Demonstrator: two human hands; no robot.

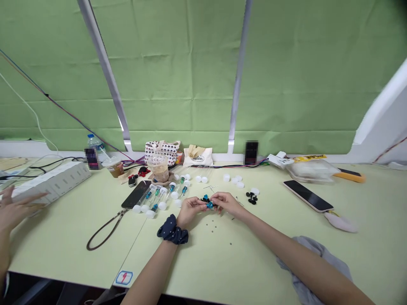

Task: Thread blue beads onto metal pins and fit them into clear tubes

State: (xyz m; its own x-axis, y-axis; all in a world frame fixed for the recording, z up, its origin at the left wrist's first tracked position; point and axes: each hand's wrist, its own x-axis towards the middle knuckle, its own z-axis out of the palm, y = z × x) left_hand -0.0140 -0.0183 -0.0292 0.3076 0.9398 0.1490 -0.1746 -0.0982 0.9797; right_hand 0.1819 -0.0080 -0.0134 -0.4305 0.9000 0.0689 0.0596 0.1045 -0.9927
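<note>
My left hand (189,210) and my right hand (227,201) meet over the middle of the table. Between their fingertips is a small blue-and-black piece (210,204), too small and partly covered for me to tell its kind. Both hands are closed, pinching it from either side. Just below them several tiny dark bits (212,226) are scattered on the tabletop. Clear tubes with white caps (163,206), some with blue or green pieces inside, lie to the left. Black round parts (252,198) form a small heap to the right, near loose white caps (235,180).
A phone with a strap (136,195) lies left, another phone (308,195) right. Drink cups (158,168), a patterned bag (163,152) and a plastic container (313,170) stand further back. A co-worker's hand (19,207) touches a white box (60,182) at far left. Grey cloth (318,258) lies under my right arm.
</note>
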